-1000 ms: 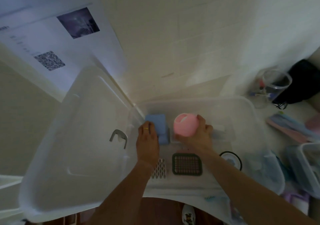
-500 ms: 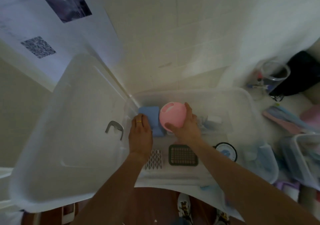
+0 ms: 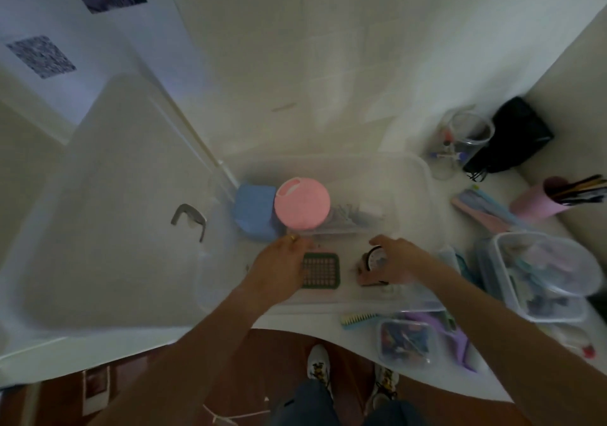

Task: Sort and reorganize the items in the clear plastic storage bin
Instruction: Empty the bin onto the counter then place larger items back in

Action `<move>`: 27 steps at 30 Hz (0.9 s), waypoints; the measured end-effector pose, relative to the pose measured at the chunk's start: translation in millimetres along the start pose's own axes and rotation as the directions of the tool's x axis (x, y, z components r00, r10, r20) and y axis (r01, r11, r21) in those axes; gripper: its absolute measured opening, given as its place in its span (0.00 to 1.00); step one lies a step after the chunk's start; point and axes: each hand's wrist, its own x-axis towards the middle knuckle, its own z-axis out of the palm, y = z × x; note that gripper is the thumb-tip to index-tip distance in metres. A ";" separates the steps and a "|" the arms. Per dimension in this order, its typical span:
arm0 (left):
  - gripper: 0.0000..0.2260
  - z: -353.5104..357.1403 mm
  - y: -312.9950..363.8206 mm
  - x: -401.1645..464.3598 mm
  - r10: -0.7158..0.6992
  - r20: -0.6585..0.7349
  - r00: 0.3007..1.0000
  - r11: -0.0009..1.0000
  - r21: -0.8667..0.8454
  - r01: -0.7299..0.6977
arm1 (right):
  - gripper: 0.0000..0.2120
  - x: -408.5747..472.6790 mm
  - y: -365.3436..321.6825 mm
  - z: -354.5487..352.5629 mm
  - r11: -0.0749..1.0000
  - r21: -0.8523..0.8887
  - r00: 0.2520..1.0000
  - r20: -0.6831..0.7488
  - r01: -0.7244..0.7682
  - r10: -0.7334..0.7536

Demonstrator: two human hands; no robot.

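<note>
— Where is the clear bin [image 3: 423,176] sitting?

— It is sitting on the white table [image 3: 410,360], close to the near edge, with its lid [image 3: 98,212] standing open off the bin's left side.

— What is lying inside it?

— A pink round container [image 3: 302,204] is standing toward the far left corner, touching a blue block [image 3: 254,210] on its left. A small clear tray of clips [image 3: 351,217] is lying just to the right of the pink one. Nearer the front wall a green grid piece [image 3: 320,270] is lying flat on the bin floor.

— And the hands?

— The left hand [image 3: 279,269] is reaching into the bin, fingers loosely curled and gripping nothing that I am seeing; it is hovering just beside the grid's left edge, and a ring is showing on one finger. The right hand [image 3: 395,261] is closing around a small round clock-like object [image 3: 374,258] near the bin's front right, with something pinkish under it that I cannot make out.

— Anything beside the bin?

— Along the table's right edge, a pink cup of pencils [image 3: 538,202] and a lidded clear box [image 3: 542,278] are standing.
</note>
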 end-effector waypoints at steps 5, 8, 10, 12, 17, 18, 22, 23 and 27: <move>0.25 12.9 -11.5 16.5 -0.130 0.256 0.958 0.972 -0.160 0.174 | 0.34 10.5 5.1 7.6 1.000 -0.021 0.996 -0.091 -0.013 0.011; 0.28 19.5 -19.9 28.2 -0.214 0.381 0.900 0.923 -0.224 0.314 | 0.35 6.8 4.0 1.5 0.998 -0.042 0.997 -0.061 -0.053 0.050; 0.28 26.3 -19.7 34.2 -0.230 0.475 0.849 0.917 -0.186 0.353 | 0.36 3.9 5.0 -0.7 0.992 -0.111 0.998 -0.028 -0.067 0.064; 0.23 33.6 -16.4 38.7 -0.236 0.515 0.824 0.927 -0.133 0.350 | 0.35 1.6 5.7 -0.2 0.977 -0.205 0.998 0.009 -0.066 0.070; 0.26 48.8 -20.3 42.9 -0.293 0.487 0.823 0.925 -0.072 0.372 | 0.38 0.8 6.9 5.7 0.964 -0.261 0.996 0.043 -0.059 0.073; 0.27 49.7 -22.0 44.0 -0.298 0.485 0.822 0.925 -0.067 0.375 | 0.39 0.8 6.0 5.9 0.963 -0.264 0.998 0.024 -0.050 0.058; 0.35 55.9 -23.9 50.0 -0.296 0.513 0.806 0.937 -0.006 0.348 | 0.31 -3.5 -17.0 10.6 0.965 -0.243 0.966 -0.210 0.097 -0.150; 0.35 59.3 -24.0 50.9 -0.290 0.518 0.805 0.944 0.019 0.328 | 0.27 -6.1 -27.2 13.3 0.967 -0.198 0.951 -0.232 0.158 -0.203; 0.31 58.0 -15.3 49.0 -0.311 0.447 0.839 0.950 0.176 0.258 | 0.18 -21.9 -47.0 16.1 0.961 -0.035 0.914 -0.302 0.273 -0.270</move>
